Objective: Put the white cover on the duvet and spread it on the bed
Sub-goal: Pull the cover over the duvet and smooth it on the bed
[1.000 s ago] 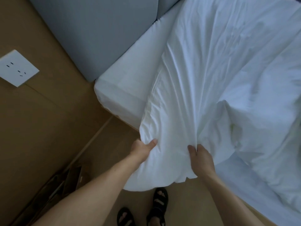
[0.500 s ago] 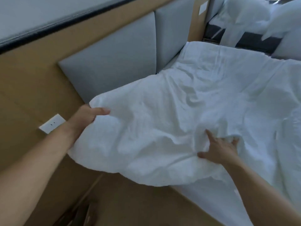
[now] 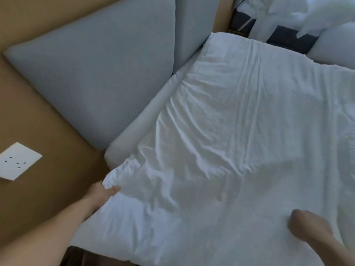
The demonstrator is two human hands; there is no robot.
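The left grip, a bare hand, is closed on the near left corner of the duvet. The thumb lies on top of the cloth and the other fingers are hidden under it, so the corner is bunched into a small lump just above the hand. The right grip is low on the right, over the near part of the duvet. It is strongly blurred, and one cannot tell if it is open or closed, or if it touches the cloth.

The duvet is inside its white cover and lies spread on the bed, wrinkled, with long folds that run away from the person. Along the left side a narrow strip of the mattress is uncovered. Beside this strip stands the grey padded headboard, in two panels, on a brown wooden wall. A white socket plate is on this wall, left of the left forearm. At the top right, more white bedding lies on something dark, beyond the bed.
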